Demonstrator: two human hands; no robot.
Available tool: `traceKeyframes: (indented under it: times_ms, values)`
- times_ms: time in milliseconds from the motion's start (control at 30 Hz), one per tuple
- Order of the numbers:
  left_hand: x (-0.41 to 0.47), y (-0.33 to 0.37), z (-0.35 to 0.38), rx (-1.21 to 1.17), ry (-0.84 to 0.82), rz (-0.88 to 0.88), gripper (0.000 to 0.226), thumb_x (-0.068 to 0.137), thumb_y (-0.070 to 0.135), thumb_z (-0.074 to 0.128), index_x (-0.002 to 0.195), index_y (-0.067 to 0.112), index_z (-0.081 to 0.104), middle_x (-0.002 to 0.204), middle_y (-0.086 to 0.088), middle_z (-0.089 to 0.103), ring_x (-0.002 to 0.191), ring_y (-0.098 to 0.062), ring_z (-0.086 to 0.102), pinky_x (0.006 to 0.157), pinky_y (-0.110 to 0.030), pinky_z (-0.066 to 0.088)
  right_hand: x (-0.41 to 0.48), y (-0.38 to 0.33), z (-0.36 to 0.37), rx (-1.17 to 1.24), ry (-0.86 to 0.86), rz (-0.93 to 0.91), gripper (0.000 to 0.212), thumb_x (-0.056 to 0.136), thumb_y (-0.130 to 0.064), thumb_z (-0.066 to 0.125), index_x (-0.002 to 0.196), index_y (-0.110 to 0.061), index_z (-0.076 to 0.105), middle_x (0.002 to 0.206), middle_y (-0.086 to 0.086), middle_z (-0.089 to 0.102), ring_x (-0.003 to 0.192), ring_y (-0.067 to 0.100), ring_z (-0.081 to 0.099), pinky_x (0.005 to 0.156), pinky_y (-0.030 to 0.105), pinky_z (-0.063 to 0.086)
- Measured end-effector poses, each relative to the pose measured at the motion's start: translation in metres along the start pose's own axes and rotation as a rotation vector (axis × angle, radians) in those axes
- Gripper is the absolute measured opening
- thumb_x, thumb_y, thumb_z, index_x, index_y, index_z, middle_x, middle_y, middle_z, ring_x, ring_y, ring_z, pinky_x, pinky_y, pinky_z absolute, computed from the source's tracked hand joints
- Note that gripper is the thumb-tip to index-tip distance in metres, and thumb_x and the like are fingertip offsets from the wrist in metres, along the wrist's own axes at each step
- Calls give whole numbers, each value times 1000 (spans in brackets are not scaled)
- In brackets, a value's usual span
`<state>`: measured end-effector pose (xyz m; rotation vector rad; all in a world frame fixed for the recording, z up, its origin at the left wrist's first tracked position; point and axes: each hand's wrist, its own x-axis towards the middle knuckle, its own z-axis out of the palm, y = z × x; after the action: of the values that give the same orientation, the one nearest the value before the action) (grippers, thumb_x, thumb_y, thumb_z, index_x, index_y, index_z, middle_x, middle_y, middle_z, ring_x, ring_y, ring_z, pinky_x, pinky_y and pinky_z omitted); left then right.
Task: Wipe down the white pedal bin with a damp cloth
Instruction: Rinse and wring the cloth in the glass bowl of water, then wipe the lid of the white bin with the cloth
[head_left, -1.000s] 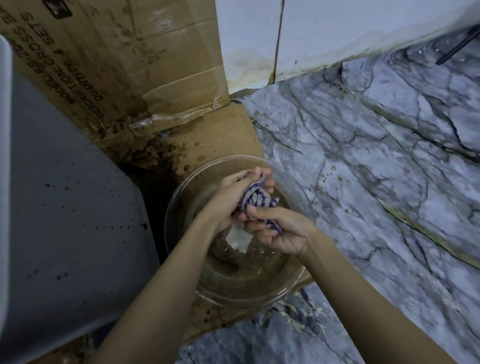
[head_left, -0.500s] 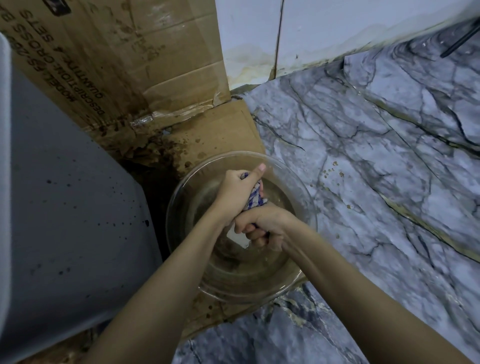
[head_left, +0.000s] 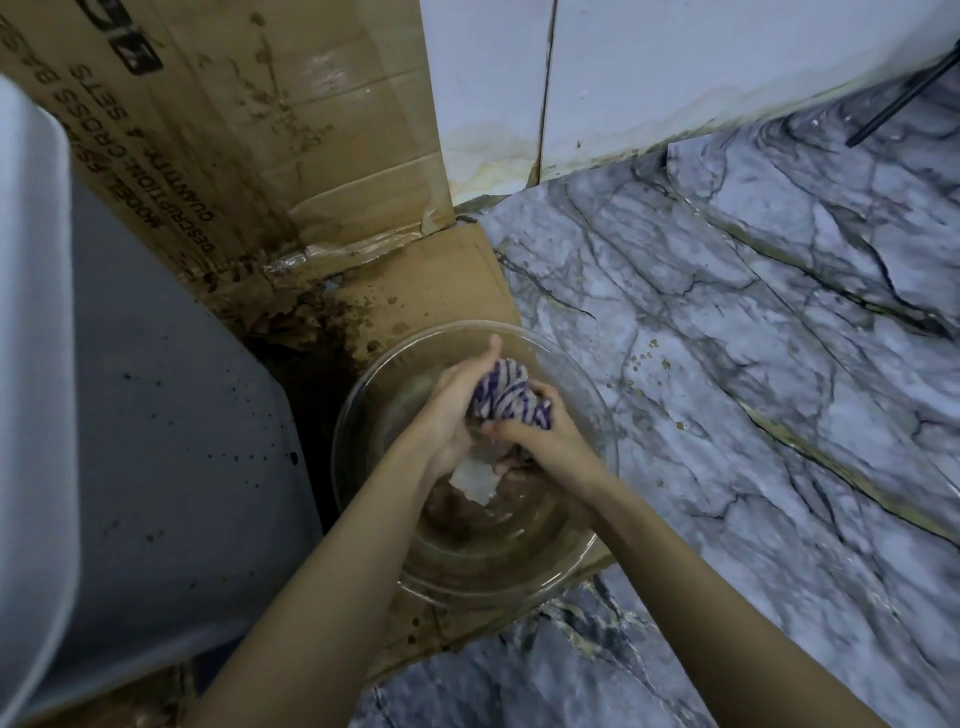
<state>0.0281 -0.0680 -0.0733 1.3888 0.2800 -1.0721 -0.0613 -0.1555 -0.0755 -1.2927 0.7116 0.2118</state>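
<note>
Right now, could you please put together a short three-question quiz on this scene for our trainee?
1. True or false: the striped cloth lies spread flat on the white pedal bin.
2. What holds the striped cloth? A. one hand alone B. both hands C. neither hand
3. What does the glass bowl stand on?

Key
1. False: it is bunched up above the glass bowl, apart from the white pedal bin.
2. B: the left hand and the right hand both grip it.
3. Stained cardboard, lying on the marble-patterned floor.
</note>
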Motion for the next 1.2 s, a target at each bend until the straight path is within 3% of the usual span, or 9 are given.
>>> traceKeyframes:
  times_ms: [167, 300, 367, 500, 633, 767, 900, 1067, 1200]
  values:
    - [-20, 3, 6, -20, -128, 76, 56, 81, 30, 69, 128, 6, 52, 118, -11, 65, 103, -24, 65, 88, -35, 53, -4, -21, -10, 104, 148, -151, 26, 76, -27, 74, 99, -15, 70, 97, 9, 73, 93, 24, 69, 89, 43, 54]
    - [-35, 16, 4, 59, -150, 183, 68, 73, 24, 74, 135, 19, 47, 122, -5, 65, 110, -21, 62, 101, -41, 45, -21, -48, -14, -99, 282, -306, 43, 80, -41, 69, 59, -4, 64, 62, 10, 61, 63, 20, 58, 64, 35, 46]
    - [-47, 23, 7, 154, -168, 221, 81, 62, 29, 79, 136, 30, 44, 125, -2, 63, 110, -20, 62, 98, -40, 47, -28, -63, -14, -125, 251, -371, 49, 83, -40, 67, 75, 9, 63, 74, 22, 63, 70, 30, 61, 69, 41, 48]
    - [-70, 42, 16, 172, -53, 404, 64, 75, 25, 75, 133, 21, 48, 120, 1, 63, 102, -12, 63, 82, -24, 54, -48, -97, -12, -85, 92, -349, 24, 94, -23, 53, 115, -16, 61, 115, 4, 65, 102, 14, 63, 91, 33, 51]
    - [-99, 64, 29, 103, 103, 627, 60, 80, 27, 71, 134, 17, 46, 119, 0, 61, 92, -4, 60, 69, -13, 52, -69, -126, -12, 132, -105, -367, 57, 85, 7, 57, 135, -19, 47, 125, 4, 58, 110, 18, 59, 92, 33, 50]
    - [-143, 88, 38, 193, 149, 882, 35, 81, 40, 66, 108, 53, 48, 127, -3, 56, 116, -21, 56, 93, -41, 51, -97, -158, 0, -60, -31, -593, 45, 83, 5, 62, 112, -30, 62, 125, 4, 61, 110, 18, 61, 91, 34, 53]
    - [-191, 116, 35, 166, 89, 949, 14, 88, 17, 62, 99, 23, 57, 96, 5, 63, 85, -6, 62, 68, -16, 52, -134, -196, 20, -158, -98, -753, 42, 86, 5, 57, 103, -33, 64, 111, -14, 63, 101, 7, 63, 85, 26, 55]
    - [-246, 144, 12, 130, 135, 888, 13, 81, 25, 71, 82, 14, 63, 86, -4, 65, 79, -19, 64, 71, -34, 54, -171, -226, 53, -288, -165, -881, 42, 82, 8, 61, 100, -29, 63, 114, -6, 61, 103, 18, 62, 88, 33, 55]
    - [-286, 154, -12, 200, 183, 927, 15, 84, 24, 68, 83, 13, 58, 74, 0, 62, 56, -7, 59, 50, -22, 45, -194, -241, 82, -71, -316, -801, 23, 88, 1, 55, 104, -14, 64, 113, 3, 63, 97, 15, 64, 82, 28, 55]
